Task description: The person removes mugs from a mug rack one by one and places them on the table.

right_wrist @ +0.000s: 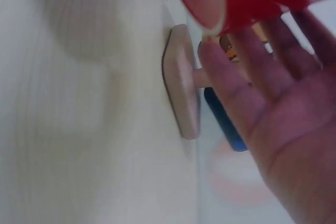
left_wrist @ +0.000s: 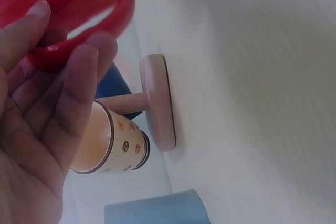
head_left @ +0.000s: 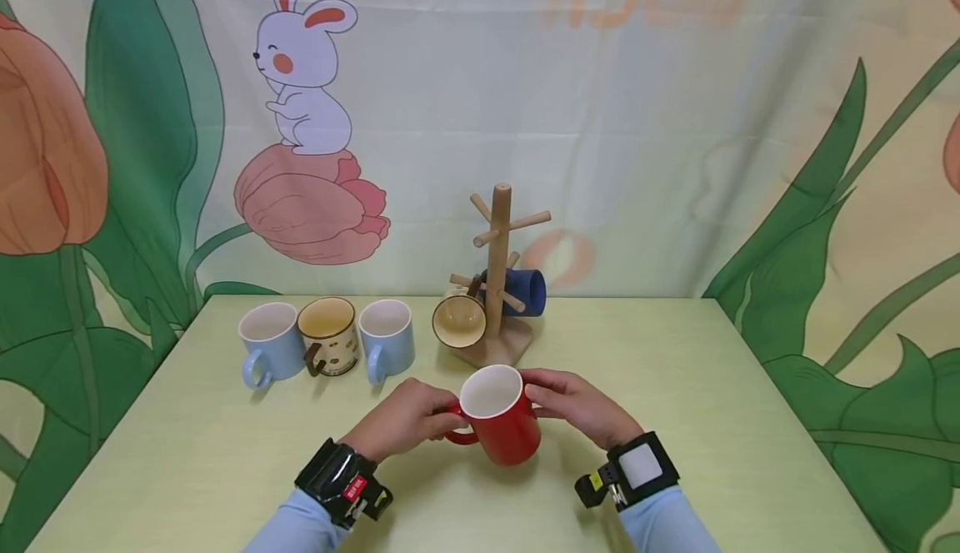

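A: Scanning left to right: two pale blue ceramic mugs (head_left: 267, 340) flank a cream dotted mug (head_left: 329, 334) on the light green table (head_left: 712, 386).

B: Hands?

A: Left hand (head_left: 401, 419) has fingers curled round the handle of the glossy red ceramic mug (head_left: 501, 413), tilted at front centre. Right hand (head_left: 577, 407) cups its far side, fingers fairly straight.

B: Behind?

A: Wooden peg mug tree (head_left: 498, 278), cream and dark blue mugs hung.

Red mug (head_left: 504, 426) glossy ceramic; rack (head_left: 498, 286) matt wood.

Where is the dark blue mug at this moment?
In the head view, the dark blue mug hangs on the right side of the wooden mug tree, behind the red mug.
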A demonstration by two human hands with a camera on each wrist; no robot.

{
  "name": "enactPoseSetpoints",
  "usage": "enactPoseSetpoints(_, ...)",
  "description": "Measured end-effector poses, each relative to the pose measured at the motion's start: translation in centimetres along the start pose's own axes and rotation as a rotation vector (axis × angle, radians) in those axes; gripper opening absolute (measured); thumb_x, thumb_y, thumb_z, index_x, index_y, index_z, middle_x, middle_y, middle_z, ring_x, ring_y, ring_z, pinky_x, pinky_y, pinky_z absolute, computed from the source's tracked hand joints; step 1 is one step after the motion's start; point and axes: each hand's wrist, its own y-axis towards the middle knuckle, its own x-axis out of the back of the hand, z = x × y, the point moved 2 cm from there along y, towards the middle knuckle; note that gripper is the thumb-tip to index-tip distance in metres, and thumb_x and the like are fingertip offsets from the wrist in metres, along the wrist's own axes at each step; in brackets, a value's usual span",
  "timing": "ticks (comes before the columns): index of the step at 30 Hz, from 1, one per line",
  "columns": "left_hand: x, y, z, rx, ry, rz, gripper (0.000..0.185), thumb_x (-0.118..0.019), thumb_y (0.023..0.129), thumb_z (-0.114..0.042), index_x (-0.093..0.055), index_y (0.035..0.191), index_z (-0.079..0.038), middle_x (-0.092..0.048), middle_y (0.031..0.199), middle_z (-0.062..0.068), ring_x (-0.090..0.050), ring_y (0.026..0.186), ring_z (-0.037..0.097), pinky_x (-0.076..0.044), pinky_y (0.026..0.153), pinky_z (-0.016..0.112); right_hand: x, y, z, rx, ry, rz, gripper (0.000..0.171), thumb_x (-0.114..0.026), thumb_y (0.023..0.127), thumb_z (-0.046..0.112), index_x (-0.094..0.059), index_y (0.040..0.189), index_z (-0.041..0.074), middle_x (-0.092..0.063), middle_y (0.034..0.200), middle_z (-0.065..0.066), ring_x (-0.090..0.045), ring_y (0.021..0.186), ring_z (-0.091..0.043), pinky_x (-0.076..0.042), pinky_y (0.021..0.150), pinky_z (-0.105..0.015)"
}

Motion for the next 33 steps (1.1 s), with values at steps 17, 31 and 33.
enactPoseSetpoints(17,1.3,-1.7,-0.2,0.23,0.232,-0.337,0.02,-0.074,0.09,-0.022,-0.067,0.073,-0.014,-0.049,0.059,-0.008,-0.045,0.056,0.011,-0.036,0.053,0.027,-1.6,-0.9,1.8,-0.135,-0.944,-0.408,0.053,-0.068,0.092,0.042,-0.064,0.128,0.002,-0.065,0.121,-0.019,-0.063,0.11,-0.035,-0.05,0.089,-0.051)
enactPoseSetpoints(31,4.7,-5.4,0.4,0.446,0.168,-0.401,0.017,-0.074,0.091,-0.019,-0.074,0.095,-0.003,-0.067,0.072,0.003,-0.05,0.062,0.021,-0.038,0.054,0.031,-1.7,-1.6,1.8,-0.144,-0.971,-0.402,0.052,-0.067,0.092,0.042,-0.065,0.126,0.002,-0.066,0.117,-0.019,-0.065,0.104,-0.036,-0.052,0.083,-0.05)
enactPoseSetpoints(33,5.3,-6.0,0.4,0.458,0.175,-0.412,0.018,-0.074,0.09,-0.019,-0.074,0.094,-0.002,-0.068,0.073,0.004,-0.05,0.062,0.021,-0.038,0.054,0.032,-1.7,-1.7,1.7,-0.144,-0.968,-0.402,0.053,-0.067,0.092,0.042,-0.065,0.126,0.002,-0.066,0.117,-0.019,-0.065,0.104,-0.035,-0.052,0.083,-0.05)
